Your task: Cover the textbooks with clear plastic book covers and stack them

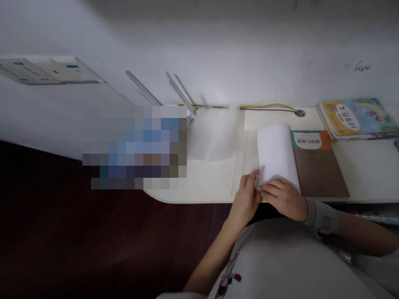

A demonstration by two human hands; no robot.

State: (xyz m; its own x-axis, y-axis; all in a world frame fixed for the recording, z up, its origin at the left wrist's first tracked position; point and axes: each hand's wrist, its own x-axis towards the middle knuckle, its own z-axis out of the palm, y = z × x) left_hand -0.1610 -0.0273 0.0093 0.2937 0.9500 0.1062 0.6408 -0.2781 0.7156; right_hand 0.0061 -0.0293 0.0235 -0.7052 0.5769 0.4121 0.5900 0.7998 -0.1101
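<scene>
A white sheet (276, 151), curved at its top end, lies on the desk along the left side of a brown textbook (318, 170) with a green and orange band. My left hand (247, 197) is at the sheet's lower left edge, its fingers closed on that edge and one finger pointing up along it. Across the bottom of the same sheet lies my right hand (285, 199), fingers together, its fingertips meeting the left hand at the edge. Left of them a clear plastic film (215, 141) is spread on the desk. The sheet's underside is hidden.
Several colourful books (358, 118) are stacked at the back right. A yellow and black cable (268, 106) runs along the wall into a desk hole (299, 113). Grey antenna-like rods (181, 93) stand at the back left. The desk's rounded edge (158, 200) is at the left.
</scene>
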